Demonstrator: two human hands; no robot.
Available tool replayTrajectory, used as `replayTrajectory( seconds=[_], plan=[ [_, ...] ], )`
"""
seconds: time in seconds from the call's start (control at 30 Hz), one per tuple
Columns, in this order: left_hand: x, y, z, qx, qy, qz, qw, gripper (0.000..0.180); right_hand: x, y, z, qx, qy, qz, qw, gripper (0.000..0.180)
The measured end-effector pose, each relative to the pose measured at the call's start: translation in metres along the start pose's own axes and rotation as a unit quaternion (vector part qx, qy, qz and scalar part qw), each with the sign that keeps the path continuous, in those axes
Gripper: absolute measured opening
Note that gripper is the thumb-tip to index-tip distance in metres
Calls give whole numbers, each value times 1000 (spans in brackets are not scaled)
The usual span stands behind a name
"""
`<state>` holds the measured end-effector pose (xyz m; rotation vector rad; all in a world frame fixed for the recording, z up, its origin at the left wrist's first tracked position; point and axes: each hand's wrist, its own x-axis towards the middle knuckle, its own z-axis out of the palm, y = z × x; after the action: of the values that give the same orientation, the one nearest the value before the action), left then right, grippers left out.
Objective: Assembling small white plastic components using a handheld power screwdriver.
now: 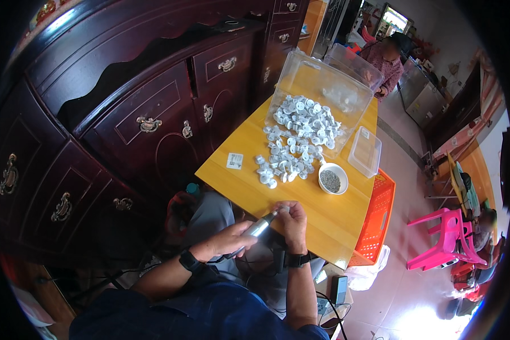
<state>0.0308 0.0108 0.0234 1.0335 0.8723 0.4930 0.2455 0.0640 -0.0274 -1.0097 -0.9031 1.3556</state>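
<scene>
My left hand (230, 239) is wrapped round a silver electric screwdriver (258, 227), its tip angled up and to the right. A small whitish plastic piece (284, 209) is pinched in the fingers of my right hand (294, 224), right at the screwdriver's tip. Both hands are over the near edge of the yellow table (232, 182). Beyond them, a heap of white round plastic parts (289, 160) spills out of a clear plastic bin (351, 117) lying on its side. To the right of the heap stands a white cup (342, 188) with small grey metal bits (329, 180), perhaps screws.
A clear shallow box (366, 152) lies on the table's right edge, a white label card (234, 161) on its left. Below the right edge is an orange crate (374, 222). Dark wooden cabinets (136, 107) line the left. Another person (386, 63) is at the far end; a pink stool (445, 238) stands right.
</scene>
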Motion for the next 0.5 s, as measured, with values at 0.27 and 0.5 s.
replayTrajectory(
  seconds=[0.27, 0.5],
  plan=[
    [-2, -1, -2, -128, -84, -10, 988, 31, -7, -4, -4, 11, 49, 0, 999, 9],
    [-41, -14, -11, -150, -130, -15, 980, 41, -14, -41, -71, -389, 185, -116, 895, 22]
  ],
)
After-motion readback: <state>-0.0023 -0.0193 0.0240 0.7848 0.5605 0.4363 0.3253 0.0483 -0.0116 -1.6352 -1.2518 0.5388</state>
